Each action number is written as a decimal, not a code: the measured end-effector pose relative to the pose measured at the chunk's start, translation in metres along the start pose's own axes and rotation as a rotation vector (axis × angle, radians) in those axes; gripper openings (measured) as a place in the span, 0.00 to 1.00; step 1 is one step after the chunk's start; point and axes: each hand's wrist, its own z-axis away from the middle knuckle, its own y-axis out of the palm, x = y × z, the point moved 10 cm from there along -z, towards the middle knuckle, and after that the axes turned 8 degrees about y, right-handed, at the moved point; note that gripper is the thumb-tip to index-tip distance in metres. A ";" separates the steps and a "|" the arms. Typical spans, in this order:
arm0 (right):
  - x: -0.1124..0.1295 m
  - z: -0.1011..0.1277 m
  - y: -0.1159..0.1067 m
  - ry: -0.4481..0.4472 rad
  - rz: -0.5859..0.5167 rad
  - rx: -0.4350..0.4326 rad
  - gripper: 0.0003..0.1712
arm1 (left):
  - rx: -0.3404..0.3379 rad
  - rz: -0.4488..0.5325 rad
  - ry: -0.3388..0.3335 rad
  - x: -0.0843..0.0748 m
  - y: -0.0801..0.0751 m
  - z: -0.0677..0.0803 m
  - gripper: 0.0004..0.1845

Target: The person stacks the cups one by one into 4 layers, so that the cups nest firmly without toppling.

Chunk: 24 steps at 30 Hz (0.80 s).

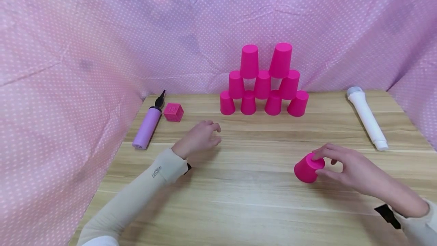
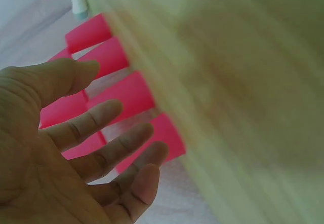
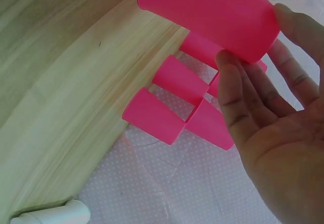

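A loose pink cup (image 1: pixel 307 168) lies tilted on the wooden table (image 1: pixel 239 200) at the front right. My right hand (image 1: pixel 322 164) pinches its closed end between thumb and fingertips. In the right wrist view the cup (image 3: pixel 202 11) sits between the thumb and fingers of that hand (image 3: pixel 255 44). A pyramid of several pink cups (image 1: pixel 263 82) stands upside down at the back centre, three rows high. My left hand (image 1: pixel 213 132) hovers low over the table in front of the pyramid's left side, fingers relaxed, holding nothing. The left wrist view shows its fingers (image 2: pixel 111 112) spread before the cups (image 2: pixel 126 92).
A purple hand pump (image 1: pixel 146 126) and a small pink cube (image 1: pixel 173 112) lie at the back left. A white microphone-shaped object (image 1: pixel 367 119) lies at the back right. Pink dotted cloth (image 1: pixel 102 29) walls the table at the back and sides.
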 end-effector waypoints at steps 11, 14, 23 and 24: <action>0.003 -0.007 -0.003 -0.010 0.038 0.011 0.28 | -0.004 -0.003 0.022 -0.002 0.014 0.002 0.14; 0.008 -0.013 -0.009 -0.038 0.031 -0.027 0.28 | -0.012 0.001 0.041 -0.004 0.016 0.002 0.13; 0.034 -0.051 -0.053 -0.159 0.011 -0.210 0.24 | -0.011 0.015 0.035 -0.002 0.020 0.000 0.15; 0.039 -0.057 -0.059 -0.177 0.018 -0.235 0.26 | -0.016 0.022 0.030 -0.001 0.019 -0.001 0.15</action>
